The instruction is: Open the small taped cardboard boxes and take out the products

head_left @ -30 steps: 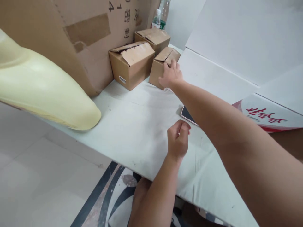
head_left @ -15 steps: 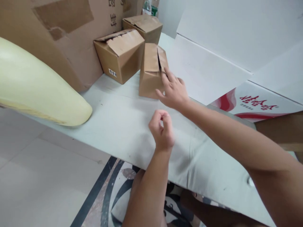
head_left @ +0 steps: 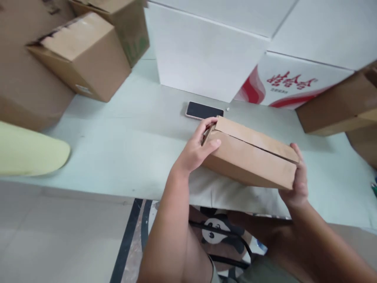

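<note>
A brown cardboard box (head_left: pixel 250 153) with a narrow gap between its top flaps is held between my two hands, close to the table's front edge. My left hand (head_left: pixel 198 147) grips its left end, the thumb lying on top and the fingers round the far corner. On the opposite end my right hand (head_left: pixel 297 177) is closed round the side, with part of its fingers hidden behind the cardboard. Just beyond the box lies a dark-screened phone (head_left: pixel 203 110) on the pale table (head_left: pixel 132 153).
Another cardboard box (head_left: pixel 94 59) stands at the back left, with one more (head_left: pixel 132 35) behind it. White cartons (head_left: pixel 203 51) with red print line the back. Brown boxes (head_left: pixel 341 98) sit at the right. A pale yellow rounded object (head_left: pixel 32 151) lies at the left edge.
The small box has come from the back of the table to the front right, now in both hands. My left hand has gone from curled to gripping it. The view has turned right, showing the phone.
</note>
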A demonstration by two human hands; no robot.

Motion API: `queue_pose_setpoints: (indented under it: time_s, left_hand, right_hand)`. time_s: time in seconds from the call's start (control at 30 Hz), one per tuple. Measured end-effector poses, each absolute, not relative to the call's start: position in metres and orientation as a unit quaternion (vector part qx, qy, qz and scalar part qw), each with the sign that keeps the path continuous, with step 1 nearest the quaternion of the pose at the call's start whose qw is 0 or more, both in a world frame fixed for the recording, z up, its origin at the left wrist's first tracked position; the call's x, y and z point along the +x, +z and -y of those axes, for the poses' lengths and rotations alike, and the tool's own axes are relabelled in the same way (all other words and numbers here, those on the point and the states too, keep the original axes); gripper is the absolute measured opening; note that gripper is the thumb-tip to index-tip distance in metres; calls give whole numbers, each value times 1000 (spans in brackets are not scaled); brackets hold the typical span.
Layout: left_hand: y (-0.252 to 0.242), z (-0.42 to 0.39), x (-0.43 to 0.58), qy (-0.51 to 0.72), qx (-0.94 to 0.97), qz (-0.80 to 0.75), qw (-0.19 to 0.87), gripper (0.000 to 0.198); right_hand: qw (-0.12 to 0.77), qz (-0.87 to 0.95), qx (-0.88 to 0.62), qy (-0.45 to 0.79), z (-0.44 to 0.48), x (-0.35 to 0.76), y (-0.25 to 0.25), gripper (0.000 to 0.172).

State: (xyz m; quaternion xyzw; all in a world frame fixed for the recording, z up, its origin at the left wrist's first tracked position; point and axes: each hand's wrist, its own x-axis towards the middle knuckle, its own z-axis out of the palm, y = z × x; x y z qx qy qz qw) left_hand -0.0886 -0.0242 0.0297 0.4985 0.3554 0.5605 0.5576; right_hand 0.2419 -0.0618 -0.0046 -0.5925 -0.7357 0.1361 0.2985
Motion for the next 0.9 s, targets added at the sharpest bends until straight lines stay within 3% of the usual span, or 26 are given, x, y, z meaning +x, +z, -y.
queue_pose_setpoints:
  time_s: [0.1,0.2,0.4,0.6,0.73,0.9]
  left_hand:
    - [22,11,-54,557,474,-325,599,53]
    - [17,2,-29,571,437,-322,616,56]
    - [20,11,3,596,378,-358,611,72]
    - [23,14,22,635,382,-385,551,63]
    - [22,7,28,629,389,-384,553,63]
    - [20,13,38,618,421,-375,548,60]
  right_hand:
    - [398,656,-602,223,63,249,1,86]
    - [426,615,-594,296,57,260,8,89]
    - [338,577,-670,322,55,287,8,73]
    - [438,617,-581,302,59,312,-1,61]
    - [334,604,-695,202,48,336,-1,40]
    - [113,592,-785,145,36,356,6,37]
